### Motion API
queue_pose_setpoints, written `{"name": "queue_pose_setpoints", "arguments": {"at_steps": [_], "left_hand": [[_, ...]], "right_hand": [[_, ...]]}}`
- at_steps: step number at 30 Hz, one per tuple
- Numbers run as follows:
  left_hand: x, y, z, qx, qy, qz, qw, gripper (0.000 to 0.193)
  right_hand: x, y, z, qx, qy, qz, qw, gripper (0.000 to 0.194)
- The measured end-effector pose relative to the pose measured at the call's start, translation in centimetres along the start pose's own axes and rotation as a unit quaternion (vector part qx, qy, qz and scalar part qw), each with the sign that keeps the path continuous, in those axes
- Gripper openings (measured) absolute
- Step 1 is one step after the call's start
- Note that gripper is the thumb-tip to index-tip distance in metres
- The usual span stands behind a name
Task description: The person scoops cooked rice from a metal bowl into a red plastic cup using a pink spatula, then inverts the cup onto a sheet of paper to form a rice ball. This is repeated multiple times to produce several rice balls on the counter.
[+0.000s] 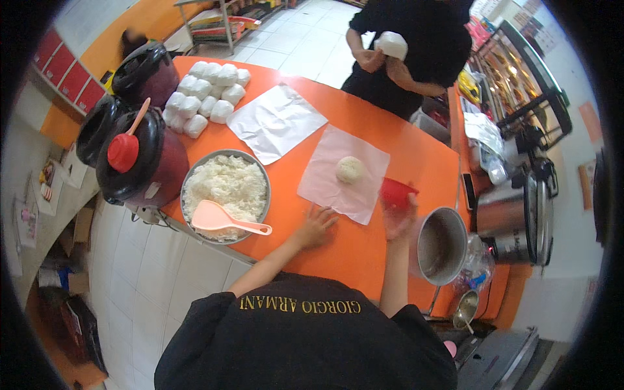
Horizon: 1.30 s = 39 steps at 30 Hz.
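A round mound of cooked rice [350, 169] sits on a sheet of pinkish paper [319, 187] on the orange table. My right hand [400, 217] grips a small red plastic bowl [397, 193] at the sheet's right edge; the hand is slightly blurred. Empty and with fingers spread, my left hand [316, 228] rests on the table just below the paper. To its left, a round metal bowl [268, 195] holds loose white rice [224, 180], with a pale pink rice paddle [214, 217] lying on top. A flat white paper sheet [278, 122] lies beyond.
Wrapped white bundles [200, 100] are stacked near dark red rice cookers [165, 156]; a red ladle-like cup [123, 152] rests on one lid. An empty metal pot [441, 246] stands right of my right hand. Across the table, a co-worker [414, 53] holds a white bundle [392, 45].
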<state>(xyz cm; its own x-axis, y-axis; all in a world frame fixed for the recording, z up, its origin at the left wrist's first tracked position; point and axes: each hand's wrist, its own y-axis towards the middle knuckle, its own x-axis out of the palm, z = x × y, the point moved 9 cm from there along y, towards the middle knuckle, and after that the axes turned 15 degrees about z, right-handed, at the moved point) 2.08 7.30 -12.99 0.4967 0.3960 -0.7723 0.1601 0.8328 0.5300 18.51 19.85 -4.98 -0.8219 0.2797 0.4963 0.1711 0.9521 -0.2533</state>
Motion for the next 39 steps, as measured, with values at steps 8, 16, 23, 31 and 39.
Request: {"name": "queue_pose_setpoints", "arguments": {"at_steps": [8,16,23,31,39], "left_hand": [[-0.6,-0.2,0.6,0.007,-0.050,0.009,0.999,0.051],[-0.3,-0.9,0.8,-0.005,-0.079,0.014,0.997,0.045],[-1.3,-3.9,4.5,0.120,-0.074,-0.003,0.990,0.044],[-10.6,-4.9,2.4,-0.336,-0.407,0.029,0.849,0.090],[-27.2,-8.1,-1.0,-0.390,-0.473,0.228,0.756,0.102]], "right_hand": [[-8.1,-9.7,2.2,-0.287,-0.605,-0.026,0.742,0.034],[-7.7,-12.2,3.0,-0.260,-0.732,-0.117,0.619,0.059],[-4.1,-13.3,2.0,-0.265,-0.732,-0.131,0.614,0.095],[5.7,-15.1,2.5,-0.178,-0.566,-0.244,0.767,0.104],[18.2,-23.2,5.4,-0.135,-0.344,-0.436,0.821,0.062]]}}
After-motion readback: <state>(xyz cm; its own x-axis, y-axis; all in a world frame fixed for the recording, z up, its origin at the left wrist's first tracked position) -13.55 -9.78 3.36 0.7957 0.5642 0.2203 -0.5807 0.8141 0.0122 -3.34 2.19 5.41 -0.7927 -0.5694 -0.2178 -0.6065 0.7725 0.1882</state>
